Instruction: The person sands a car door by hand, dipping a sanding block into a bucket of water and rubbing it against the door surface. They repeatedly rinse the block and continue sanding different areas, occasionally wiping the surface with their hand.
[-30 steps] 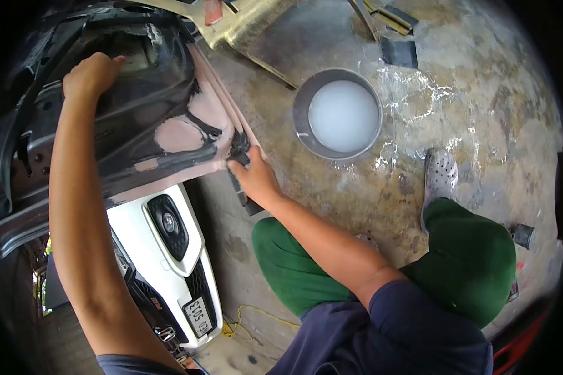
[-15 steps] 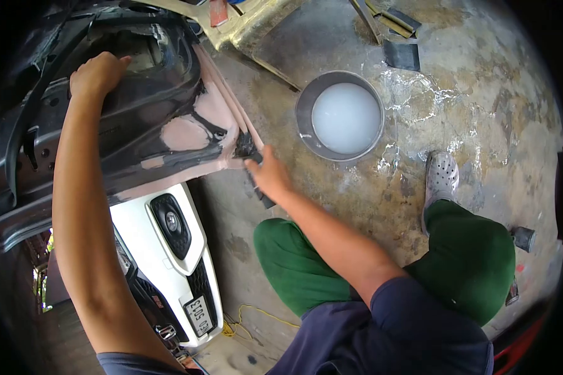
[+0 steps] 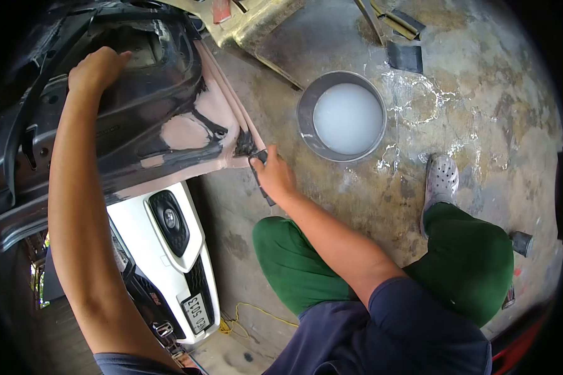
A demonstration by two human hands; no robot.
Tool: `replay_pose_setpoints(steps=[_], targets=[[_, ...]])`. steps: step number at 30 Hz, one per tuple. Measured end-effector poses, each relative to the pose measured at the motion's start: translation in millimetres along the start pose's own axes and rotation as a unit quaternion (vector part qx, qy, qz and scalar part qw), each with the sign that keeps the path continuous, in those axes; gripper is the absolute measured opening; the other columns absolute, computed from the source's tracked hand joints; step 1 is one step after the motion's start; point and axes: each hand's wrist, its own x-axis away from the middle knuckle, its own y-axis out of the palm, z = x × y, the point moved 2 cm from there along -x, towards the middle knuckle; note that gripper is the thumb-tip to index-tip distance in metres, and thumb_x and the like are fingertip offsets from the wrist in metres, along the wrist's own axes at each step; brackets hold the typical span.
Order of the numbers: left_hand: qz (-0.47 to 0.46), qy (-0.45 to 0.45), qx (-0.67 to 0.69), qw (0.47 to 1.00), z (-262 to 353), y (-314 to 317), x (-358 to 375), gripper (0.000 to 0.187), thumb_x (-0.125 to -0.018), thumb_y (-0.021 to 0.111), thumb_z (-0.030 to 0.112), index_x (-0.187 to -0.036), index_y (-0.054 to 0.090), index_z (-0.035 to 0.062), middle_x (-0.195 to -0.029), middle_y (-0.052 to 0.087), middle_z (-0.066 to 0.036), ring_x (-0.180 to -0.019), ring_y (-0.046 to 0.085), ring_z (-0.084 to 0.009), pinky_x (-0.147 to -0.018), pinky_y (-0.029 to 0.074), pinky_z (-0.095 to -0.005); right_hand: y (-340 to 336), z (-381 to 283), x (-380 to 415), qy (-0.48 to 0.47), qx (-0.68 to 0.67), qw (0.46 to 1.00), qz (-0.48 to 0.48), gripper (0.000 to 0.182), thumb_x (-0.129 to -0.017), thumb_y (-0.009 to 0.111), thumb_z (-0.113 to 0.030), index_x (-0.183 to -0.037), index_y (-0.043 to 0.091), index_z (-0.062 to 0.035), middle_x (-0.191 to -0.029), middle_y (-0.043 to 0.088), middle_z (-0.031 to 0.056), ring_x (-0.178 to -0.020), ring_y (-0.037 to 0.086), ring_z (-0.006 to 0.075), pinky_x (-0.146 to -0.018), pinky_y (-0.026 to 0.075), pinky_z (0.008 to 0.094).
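A black car body panel [image 3: 131,134] with smoothed pinkish filler patches [image 3: 186,132] spans the upper left. My left hand [image 3: 97,69] is closed on the panel near its inner opening, thumb pointing right; the fingertips are hidden. At the panel's lower right corner, my right hand [image 3: 276,175] grips a dark piece of sandpaper [image 3: 261,181] between thumb and fingers. Part of the sheet hangs below the hand. Pinkish filler also runs along the edge beside this hand.
A grey bucket [image 3: 304,119] of cloudy water stands right of the panel. Dark sheets [image 3: 405,57] lie on the stained concrete floor [image 3: 481,94] behind it. A white car front [image 3: 153,228] is at lower left, near a yellow cord [image 3: 250,305]. A yellowish panel [image 3: 256,40] sits at the top.
My right hand has shifted slightly right and turned at the panel corner, so more of the sandpaper shows. My left hand stays in nearly the same place.
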Motion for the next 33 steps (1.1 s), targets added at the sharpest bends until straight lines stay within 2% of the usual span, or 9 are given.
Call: replay_pose_setpoints(steps=[4,7,17,21,22,24,27,29,33], targets=[[0.007,-0.005,-0.009,1.0,5,3,2,0.06,-0.1,0.054,0.059,-0.127,0.072,0.0083,-0.132,0.068,-0.021,-0.128,0.062,-0.0401,-0.107,0.047,-0.0503,7,-32,21,-0.02,-0.08,0.996,0.017,0.05,-0.098,0.064,-0.037,-0.127,0.046,-0.0016,-0.113,0.07,0.0273,-0.104,0.068,0.0487,-0.089,0.052,0.056],[-0.013,0.024,0.004,1.0,-2,5,-8,0.061,-0.101,0.053,0.058,-0.127,0.071,0.0061,-0.133,0.067,-0.021,-0.128,0.061,-0.041,-0.107,0.047,-0.0516,1,-8,0,-0.004,0.004,1.0,0.0,0.054,-0.095,0.067,-0.038,-0.126,0.046,0.0007,-0.102,0.069,0.0347,-0.101,0.066,0.0529,-0.088,0.05,0.0579],[-0.064,0.113,-0.09,0.987,0,10,-16,0.061,-0.104,0.048,0.055,-0.127,0.07,0.0032,-0.132,0.066,-0.023,-0.127,0.061,-0.0421,-0.107,0.047,-0.0512,-21,6,-10,-0.028,0.106,0.994,0.023,0.049,-0.096,0.067,-0.037,-0.125,0.048,-0.0029,-0.101,0.07,0.0319,-0.098,0.067,0.0515,-0.084,0.051,0.0589],[-0.032,0.072,-0.067,0.995,0,14,-17,0.055,-0.106,0.047,0.051,-0.127,0.07,0.0056,-0.129,0.067,-0.025,-0.122,0.063,-0.0435,-0.105,0.049,-0.0521,-61,-18,-14,0.0,-0.116,0.986,0.118,0.06,-0.09,0.075,-0.045,-0.119,0.05,0.0012,-0.09,0.068,0.0233,-0.084,0.068,0.0414,-0.077,0.052,0.0486],[-0.033,0.082,-0.068,0.994,-1,17,-20,0.056,-0.105,0.048,0.051,-0.127,0.07,0.0047,-0.129,0.067,-0.025,-0.122,0.063,-0.0436,-0.105,0.048,-0.0519,-73,-26,-22,-0.032,-0.142,0.972,0.182,0.066,-0.087,0.078,-0.049,-0.117,0.05,0.0025,-0.086,0.062,0.0158,-0.078,0.063,0.0287,-0.075,0.05,0.0419],[-0.028,0.093,-0.063,0.993,-5,19,-28,0.056,-0.105,0.049,0.05,-0.127,0.07,0.0028,-0.13,0.067,-0.025,-0.122,0.062,-0.0438,-0.105,0.048,-0.0516,-96,-22,-34,-0.017,-0.234,0.945,0.229,0.065,-0.089,0.077,-0.05,-0.118,0.049,0.0018,-0.089,0.057,0.0093,-0.08,0.057,0.0207,-0.074,0.049,0.0364],[-0.031,0.195,-0.11,0.974,-8,14,-22,0.06,-0.103,0.051,0.052,-0.123,0.07,-0.0021,-0.128,0.068,-0.025,-0.123,0.062,-0.0434,-0.106,0.048,-0.0509,-126,-7,-49,-0.009,-0.257,0.918,0.301,0.066,-0.089,0.079,-0.045,-0.123,0.047,0.0027,-0.099,0.059,0.0118,-0.088,0.058,0.0198,-0.078,0.05,0.0352],[-0.018,0.156,-0.075,0.985,-9,14,-20,0.058,-0.104,0.05,0.05,-0.12,0.072,-0.0014,-0.123,0.07,-0.025,-0.121,0.063,-0.043,-0.105,0.048,-0.051,-130,9,-55,-0.016,-0.271,0.898,0.346,0.064,-0.09,0.076,-0.045,-0.123,0.048,0.0024,-0.105,0.065,0.0239,-0.099,0.065,0.0332,-0.09,0.05,0.0416],[0.017,0.192,-0.123,0.973,-12,25,-29,0.055,-0.104,0.05,0.048,-0.114,0.075,-0.0003,-0.116,0.071,-0.025,-0.119,0.065,-0.0408,-0.103,0.049,-0.0512,-127,26,-56,-0.032,-0.342,0.858,0.381,0.065,-0.091,0.078,-0.04,-0.125,0.047,0.005,-0.109,0.064,0.0214,-0.1,0.063,0.0285,-0.09,0.05,0.0383]])
